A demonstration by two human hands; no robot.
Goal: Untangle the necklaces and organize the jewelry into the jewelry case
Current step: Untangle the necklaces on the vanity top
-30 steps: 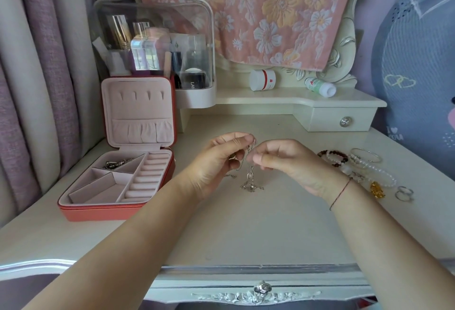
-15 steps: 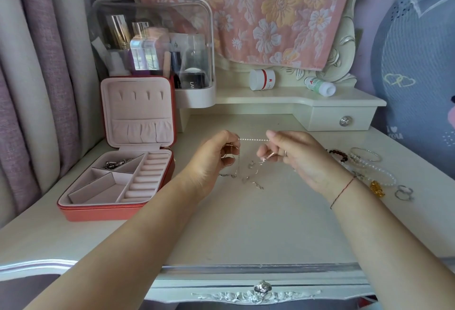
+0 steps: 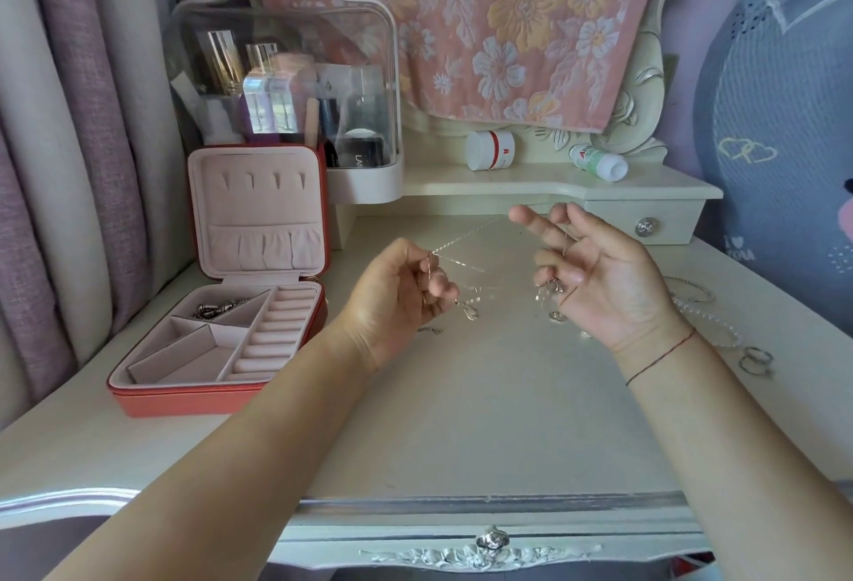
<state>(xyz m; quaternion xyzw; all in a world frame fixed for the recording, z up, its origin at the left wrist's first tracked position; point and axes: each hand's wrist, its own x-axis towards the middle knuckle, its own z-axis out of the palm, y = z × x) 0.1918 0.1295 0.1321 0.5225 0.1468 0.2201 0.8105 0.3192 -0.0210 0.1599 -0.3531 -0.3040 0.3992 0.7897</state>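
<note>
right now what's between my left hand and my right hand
In the head view, thin silver chains stretch from the left hand towards the right hand, with small pendants hanging below them over the dresser top.

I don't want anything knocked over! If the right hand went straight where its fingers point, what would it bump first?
Probably the shelf, near the clear box; the right hand points back-left toward it, but depth is unclear.
</note>
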